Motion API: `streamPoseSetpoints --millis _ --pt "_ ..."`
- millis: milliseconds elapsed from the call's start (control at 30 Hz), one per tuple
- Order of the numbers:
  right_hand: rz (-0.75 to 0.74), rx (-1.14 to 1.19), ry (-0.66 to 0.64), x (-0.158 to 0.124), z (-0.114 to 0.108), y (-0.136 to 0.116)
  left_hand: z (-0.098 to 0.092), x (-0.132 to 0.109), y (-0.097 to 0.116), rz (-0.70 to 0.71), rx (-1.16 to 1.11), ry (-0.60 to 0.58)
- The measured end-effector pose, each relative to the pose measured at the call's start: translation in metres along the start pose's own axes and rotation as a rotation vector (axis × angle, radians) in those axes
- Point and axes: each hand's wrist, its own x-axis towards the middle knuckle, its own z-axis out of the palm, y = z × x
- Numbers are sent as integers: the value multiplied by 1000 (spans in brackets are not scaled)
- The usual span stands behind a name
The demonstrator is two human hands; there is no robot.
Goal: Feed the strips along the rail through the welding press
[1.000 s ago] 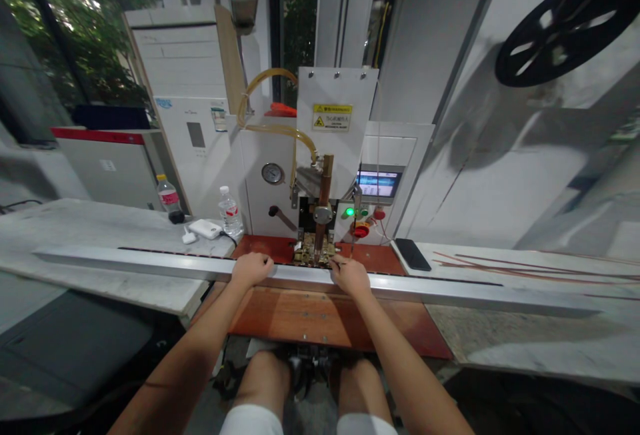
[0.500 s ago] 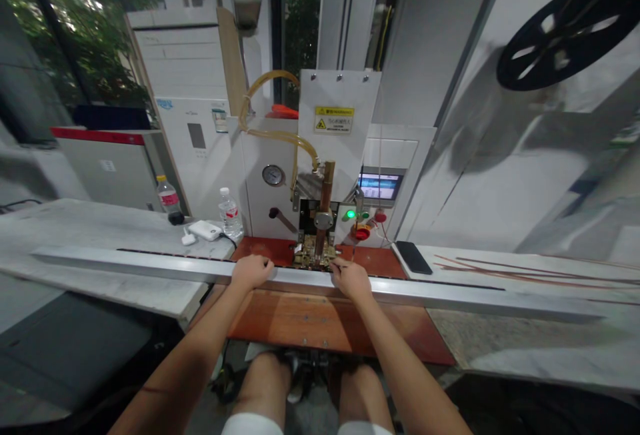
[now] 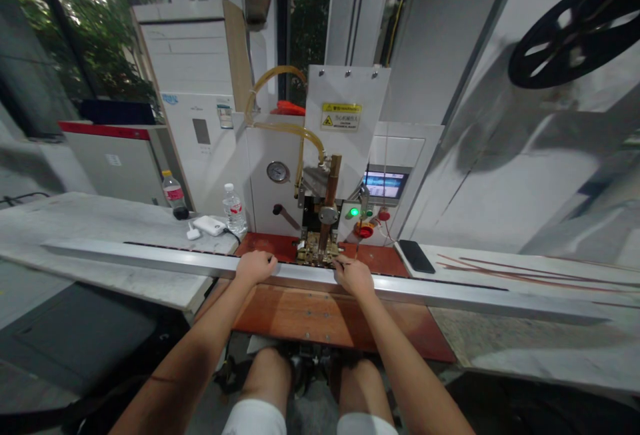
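A long silver metal bar (image 3: 307, 277) lies crosswise in front of me. Along its far edge runs a thin dark strip (image 3: 440, 281). My left hand (image 3: 256, 266) is closed over this edge, its curled fingertips on the strip and partly hidden. To the right, my right hand (image 3: 355, 276) is closed in a pinch at the same edge, close to the brass-coloured fixture (image 3: 316, 248). A copper-coloured post (image 3: 331, 185) of the machine comes down onto that fixture, between and just beyond my hands. Where the strip meets the fixture is too small to make out.
The white machine (image 3: 345, 88) carries a gauge, a lit green button and a screen (image 3: 385, 184). Two bottles and a white charger (image 3: 209, 225) stand on the left table. On the right lie a phone (image 3: 417, 256) and several copper-coloured rods (image 3: 530, 272).
The whole view has shifted slightly. Both hands keep their places on the bar's far edge, and the strip and bar show no clear movement.
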Motion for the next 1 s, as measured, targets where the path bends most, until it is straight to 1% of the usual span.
streamPoseSetpoints --millis 100,200,300,567,700,1000 --pt "14 -6 -24 0 -2 -1 0 0 0 18 10 2" --pt "20 -1 -37 -1 -3 -1 -1 -1 0 7 9 -10" --pt "18 10 -35 -1 -3 -1 0 -1 0 4 7 -10" --pt "8 14 -19 -1 -1 0 5 2 -4 52 32 15" --pt "28 6 -26 -1 -1 0 3 0 -3 46 28 9" --pt "8 -31 -22 -3 -1 1 -1 -4 0 19 10 7"
